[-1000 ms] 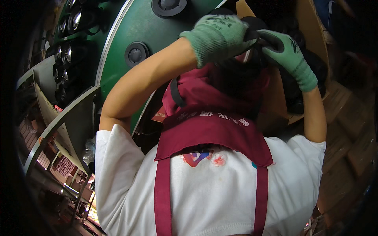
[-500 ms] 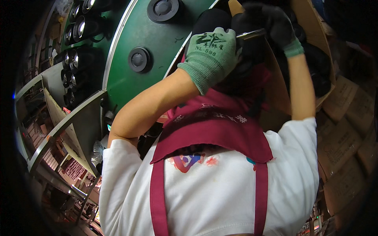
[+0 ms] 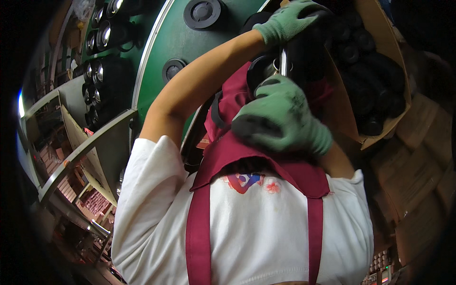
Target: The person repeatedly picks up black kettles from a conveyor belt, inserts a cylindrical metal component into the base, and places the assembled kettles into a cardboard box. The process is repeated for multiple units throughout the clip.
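While the left gloved hand (image 3: 293, 21) is hanging over dark shapes (image 3: 304, 54), the right gloved hand (image 3: 285, 116) is showing bent fingers below; whether either is gripping, one cannot tell. Between them a metal rod (image 3: 284, 61) is ending at the right glove. Leftward, black round pieces (image 3: 204, 13) are lying on a green table (image 3: 159, 80); rightward, a carton (image 3: 381, 33) is holding black items (image 3: 368, 85)

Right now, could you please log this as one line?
left hand: grip unclear; right hand: at metal rod; nearby: carton of black parts, green surface
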A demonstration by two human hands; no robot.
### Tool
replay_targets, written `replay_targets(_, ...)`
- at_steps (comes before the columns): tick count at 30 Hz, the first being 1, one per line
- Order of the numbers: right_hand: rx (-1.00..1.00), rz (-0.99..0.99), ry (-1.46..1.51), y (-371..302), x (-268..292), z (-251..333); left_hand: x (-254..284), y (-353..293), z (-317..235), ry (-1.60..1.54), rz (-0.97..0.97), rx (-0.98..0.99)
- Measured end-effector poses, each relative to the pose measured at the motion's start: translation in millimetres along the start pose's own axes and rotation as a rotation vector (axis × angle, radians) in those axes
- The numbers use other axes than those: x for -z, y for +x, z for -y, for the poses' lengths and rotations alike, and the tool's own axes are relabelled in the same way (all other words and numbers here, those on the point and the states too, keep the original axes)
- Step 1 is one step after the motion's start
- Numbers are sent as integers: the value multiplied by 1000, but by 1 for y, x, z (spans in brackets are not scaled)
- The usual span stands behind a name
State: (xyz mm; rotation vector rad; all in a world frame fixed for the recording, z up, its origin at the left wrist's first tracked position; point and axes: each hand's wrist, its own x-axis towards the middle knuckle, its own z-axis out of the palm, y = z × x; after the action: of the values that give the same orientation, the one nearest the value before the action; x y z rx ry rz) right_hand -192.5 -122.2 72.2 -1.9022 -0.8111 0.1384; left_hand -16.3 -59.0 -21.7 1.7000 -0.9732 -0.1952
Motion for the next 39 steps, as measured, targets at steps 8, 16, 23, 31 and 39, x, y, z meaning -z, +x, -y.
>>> replay_targets(8,65,-595,-775,-1,9,-211,6,-20,-22,661,-659,-72)
replay_targets(16,-284,-236,-105,73,-10,-176,103,-89,-83,-559,214,1267)
replay_targets(23,-337,158,-369,112,-42,-203,60,-56,-82,384,646,1266)
replay_targets(31,-344,-189,-436,76,-26,-181,48,-74,-92,881,546,878)
replay_targets(39,-377,-274,-925,28,-10,-72,93,-114,-43,794,475,1)
